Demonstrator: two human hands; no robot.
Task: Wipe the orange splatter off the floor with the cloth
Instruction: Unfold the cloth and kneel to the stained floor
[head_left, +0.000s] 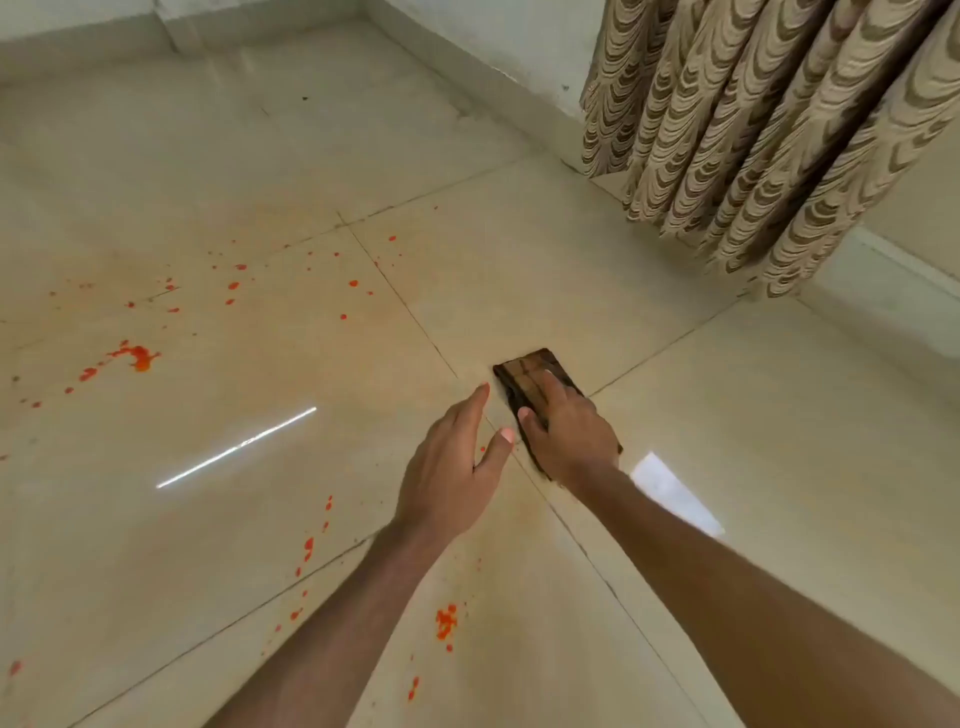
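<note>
A folded dark brown cloth (530, 371) lies flat on the beige tiled floor (727, 467) near a tile joint. My right hand (569, 439) presses down on its near half, fingers laid over it. Just left of the cloth, my left hand (452, 462) hovers with fingers apart, holding nothing. Orange splatter marks the floor to the left: a larger blot (139, 357), scattered drops (234, 286) farther off, and more spots near my forearm (445, 622). A faint orange smear tints the tiles around the drops.
A patterned beige curtain (779, 130) hangs at the upper right, its hem just above the floor. Pale walls with a skirting (467, 47) run along the back. Bright light reflections (236, 447) lie on the tiles.
</note>
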